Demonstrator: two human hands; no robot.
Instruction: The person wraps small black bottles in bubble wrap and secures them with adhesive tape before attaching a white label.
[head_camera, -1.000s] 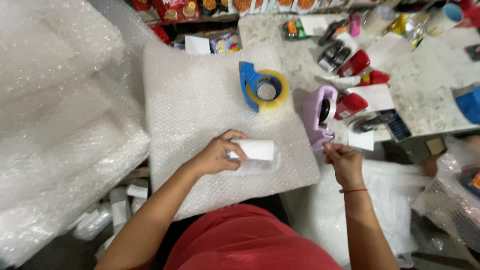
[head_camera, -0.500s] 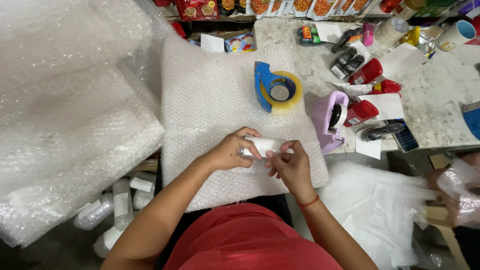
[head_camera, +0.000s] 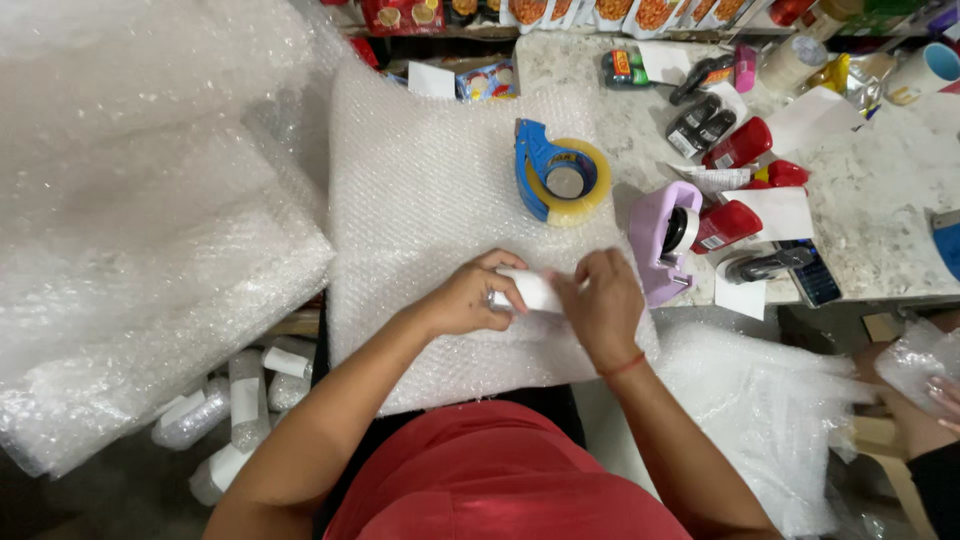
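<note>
**Both hands on a small white roll, mid-wrap on the bubble sheet**

The person leans over a sheet of bubble wrap (head_camera: 430, 190) spread across the bench (head_camera: 880, 220), and both hands meet at its near middle. The left hand (head_camera: 468, 298) is curled around one end of a small white cylinder (head_camera: 530, 290), thumb and fingers gripping it. The right hand (head_camera: 603, 303) lies over the other end, fingers bent down on it and pressing it to the sheet. The cylinder lies on its side between them, mostly covered, only a short white stretch showing.

To my eye this is the wrapping step: the item is being held tight in its covering. The next move would call for one hand to keep that grip so nothing springs loose while the other frees itself.

The sheet is soft, dimpled and translucent. Further back on it sits a blue tape dispenser (head_camera: 540, 170) carrying a roll of yellowish tape, round and glossy. At the sheet's right edge stands a lilac tape dispenser (head_camera: 660, 235), hard plastic. Red bottles (head_camera: 740, 145) and white paper slips lie beyond on the speckled stone top. A big heap of bubble wrap (head_camera: 140, 230) billows at the left, and several already wrapped tubes (head_camera: 245, 385) lie below it.
</note>
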